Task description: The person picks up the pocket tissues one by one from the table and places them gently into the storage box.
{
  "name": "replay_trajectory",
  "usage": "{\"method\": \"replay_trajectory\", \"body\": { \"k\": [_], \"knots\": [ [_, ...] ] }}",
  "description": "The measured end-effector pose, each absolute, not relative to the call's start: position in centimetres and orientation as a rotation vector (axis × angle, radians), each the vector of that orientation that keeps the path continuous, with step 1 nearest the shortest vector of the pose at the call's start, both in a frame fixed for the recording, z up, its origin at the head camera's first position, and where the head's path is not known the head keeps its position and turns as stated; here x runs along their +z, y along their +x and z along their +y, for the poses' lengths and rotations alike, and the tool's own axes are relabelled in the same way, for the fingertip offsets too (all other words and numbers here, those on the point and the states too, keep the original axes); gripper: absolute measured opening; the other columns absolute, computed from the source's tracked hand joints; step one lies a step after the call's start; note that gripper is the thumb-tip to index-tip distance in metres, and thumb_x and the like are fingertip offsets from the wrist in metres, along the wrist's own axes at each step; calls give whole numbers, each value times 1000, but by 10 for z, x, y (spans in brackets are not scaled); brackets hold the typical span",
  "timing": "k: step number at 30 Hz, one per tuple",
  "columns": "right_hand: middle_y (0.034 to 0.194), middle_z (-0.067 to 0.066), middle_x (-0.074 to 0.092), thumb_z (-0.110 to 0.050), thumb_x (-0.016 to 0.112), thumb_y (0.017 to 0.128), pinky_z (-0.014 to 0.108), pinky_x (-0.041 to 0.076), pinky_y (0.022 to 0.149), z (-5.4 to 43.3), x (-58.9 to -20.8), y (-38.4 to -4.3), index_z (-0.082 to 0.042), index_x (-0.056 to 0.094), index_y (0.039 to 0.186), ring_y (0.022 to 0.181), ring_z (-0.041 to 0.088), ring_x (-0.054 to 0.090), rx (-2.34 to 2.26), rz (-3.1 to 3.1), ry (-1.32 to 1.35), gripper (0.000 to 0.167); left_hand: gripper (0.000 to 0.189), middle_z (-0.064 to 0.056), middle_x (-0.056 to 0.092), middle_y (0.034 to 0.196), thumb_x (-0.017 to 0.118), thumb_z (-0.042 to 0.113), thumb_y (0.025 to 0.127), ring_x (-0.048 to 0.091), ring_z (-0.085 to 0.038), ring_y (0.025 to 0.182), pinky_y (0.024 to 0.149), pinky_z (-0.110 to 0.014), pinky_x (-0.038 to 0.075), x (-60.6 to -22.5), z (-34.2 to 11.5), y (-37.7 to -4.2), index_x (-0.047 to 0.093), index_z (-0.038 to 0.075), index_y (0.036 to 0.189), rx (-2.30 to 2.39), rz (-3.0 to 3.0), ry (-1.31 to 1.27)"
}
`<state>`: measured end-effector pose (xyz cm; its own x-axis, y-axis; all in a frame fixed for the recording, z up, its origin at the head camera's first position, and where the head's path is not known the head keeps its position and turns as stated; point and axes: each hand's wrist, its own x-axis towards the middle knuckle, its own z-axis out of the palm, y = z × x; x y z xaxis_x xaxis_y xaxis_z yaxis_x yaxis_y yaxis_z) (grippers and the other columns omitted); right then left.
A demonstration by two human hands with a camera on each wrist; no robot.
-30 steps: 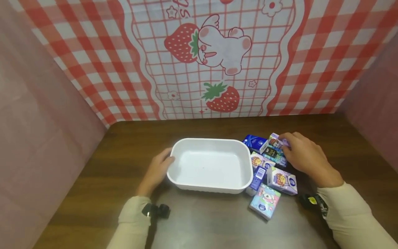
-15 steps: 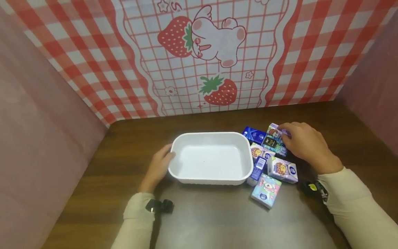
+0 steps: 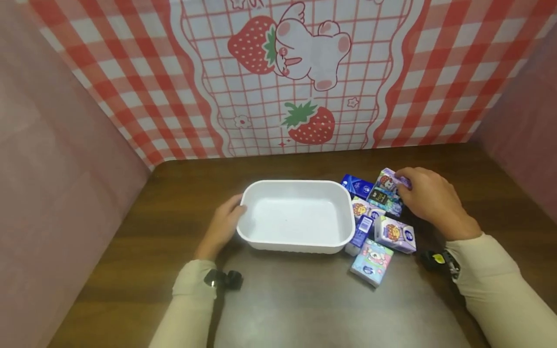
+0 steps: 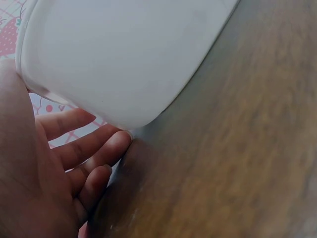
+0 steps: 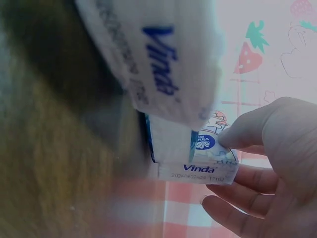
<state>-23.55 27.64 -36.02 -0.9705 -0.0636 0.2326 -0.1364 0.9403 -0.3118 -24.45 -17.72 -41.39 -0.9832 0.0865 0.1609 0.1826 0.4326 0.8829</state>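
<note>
My left hand (image 3: 222, 224) holds the left end of a white plastic basin (image 3: 296, 248). In the left wrist view, its thumb lies at the rim and the fingers touch the outside of the wall. On the right, my right hand (image 3: 431, 198) pinches a small purple and white tissue pack (image 3: 386, 180) at the back of a group of packs. The right wrist view shows the thumb on top of this Vinda tissue pack (image 5: 199, 170), other fingers at its far side and below. A dark floral tissue pack (image 3: 383, 199) lies right in front of it.
Several other tissue packs crowd the basin's right side: a blue one (image 3: 357, 185), a purple one (image 3: 395, 234), a dark blue one on edge (image 3: 361, 236) and a pastel one (image 3: 372, 262). A checked strawberry cloth (image 3: 309, 125) hangs behind the wooden table (image 3: 130, 241).
The head view has shifted, so the scene sits higher in the frame. Both hands keep their places at the basin and the tissue pack, with barely any motion.
</note>
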Motion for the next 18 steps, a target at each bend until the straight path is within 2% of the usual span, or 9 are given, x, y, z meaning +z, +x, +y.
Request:
{"method": "replay_trajectory", "body": {
  "k": [10,18],
  "knots": [
    [118,26,62,-16,66,93,67,46,80,274,-357,-229,-2,64,124,101,45,57,481,-2789,141,34,40,-20,65,125,55,15,97,63,-31,103,88,-40,52,-415,-178,-244,61,1,134,-1609,-2575,-261],
    [120,26,62,-16,66,93,68,45,82,269,-351,-228,-2,64,123,106,47,57,499,-2687,159,33,40,-19,65,126,54,17,98,62,-31,106,91,-42,50,-414,-178,-243,61,1,134,-1615,-2571,-242]
  ]
}}
